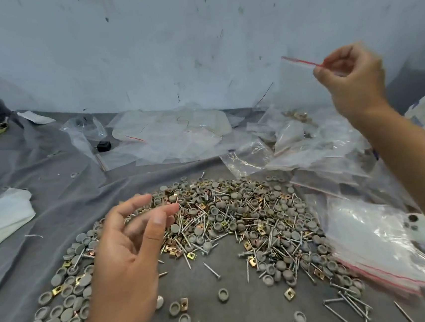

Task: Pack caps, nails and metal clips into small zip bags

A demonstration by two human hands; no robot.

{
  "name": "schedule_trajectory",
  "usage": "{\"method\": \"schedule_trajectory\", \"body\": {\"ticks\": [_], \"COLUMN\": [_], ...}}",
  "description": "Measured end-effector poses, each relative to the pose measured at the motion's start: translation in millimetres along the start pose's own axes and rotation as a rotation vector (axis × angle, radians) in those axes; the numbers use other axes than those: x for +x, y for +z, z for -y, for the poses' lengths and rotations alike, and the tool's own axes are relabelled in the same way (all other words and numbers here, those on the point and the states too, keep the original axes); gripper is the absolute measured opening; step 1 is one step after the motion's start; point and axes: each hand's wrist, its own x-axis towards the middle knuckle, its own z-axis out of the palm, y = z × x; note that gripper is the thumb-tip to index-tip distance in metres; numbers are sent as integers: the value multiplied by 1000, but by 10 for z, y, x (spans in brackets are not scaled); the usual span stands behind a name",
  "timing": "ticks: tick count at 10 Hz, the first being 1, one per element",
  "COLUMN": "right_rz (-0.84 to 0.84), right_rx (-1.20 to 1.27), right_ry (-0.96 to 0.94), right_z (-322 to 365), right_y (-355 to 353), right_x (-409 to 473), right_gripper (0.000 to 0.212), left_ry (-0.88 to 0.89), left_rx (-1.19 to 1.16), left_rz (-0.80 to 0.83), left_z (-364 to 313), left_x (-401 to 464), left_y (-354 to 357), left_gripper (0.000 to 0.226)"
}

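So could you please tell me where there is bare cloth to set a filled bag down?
Bare grey cloth lies between the white folded bag and the mixed pile of grey caps, nails and brass clips. The right side is crowded with clear bags.

No text, label, brand or number is readable on the clear plastic bags, the hardware or the wall.
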Motion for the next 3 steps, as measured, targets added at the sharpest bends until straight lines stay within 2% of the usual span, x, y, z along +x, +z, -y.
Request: {"method": "schedule_trajectory", "body": {"ticks": [1, 2, 3], "right_rz": [277, 578, 400], "right_rx": [-327, -602, -426], "right_ry": [57, 196, 129], "right_z": [-408, -716, -770], "right_y": [-53, -143, -284], "right_x": [-35, -306, -516], "right_gripper": [17, 16, 7], "left_ry": [-2, 10, -34], "left_rx": [1, -52, -52], "left_rz": [-10, -45, -64], "left_z": [-29, -15, -9], "left_x": [14, 53, 49], "left_y": [-5, -23, -42], "left_gripper": [34, 37, 41]}}
